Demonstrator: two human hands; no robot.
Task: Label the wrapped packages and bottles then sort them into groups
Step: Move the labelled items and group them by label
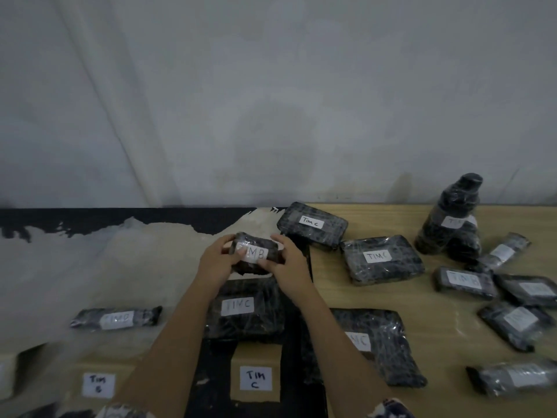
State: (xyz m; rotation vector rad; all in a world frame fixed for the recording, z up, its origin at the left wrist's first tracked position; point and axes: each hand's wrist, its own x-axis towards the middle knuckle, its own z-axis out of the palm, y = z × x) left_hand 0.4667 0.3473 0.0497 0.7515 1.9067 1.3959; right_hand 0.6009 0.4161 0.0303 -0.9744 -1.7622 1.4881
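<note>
Both hands hold one small package (253,254) in the middle of the scene. The left hand (215,260) has its grip closed on the left end. The right hand (289,263) has its grip closed on the right end. Both thumbs press on the white label, which reads "TIM B". The small package is black and wrapped in shiny clear film.

Just nearer than it, a big flat package (244,309) marked "TIM C" lies on the bench (422,312). Another flat one (376,351) lies to its right, partly under the right arm. Two more "TIM C" packages (312,224) (381,259) lie farther off on the right.

A long package (116,318) marked "TIM B" lies alone on the left.

At the near edge are two paper signs. The left sign (98,385) says "TIM B" and the middle sign (255,378) says "TIM C".

A wrapped bottle (452,218) stands upright at the far right. Near it lie several smaller wrapped packages (465,280), most with labels too blurry to read.
</note>
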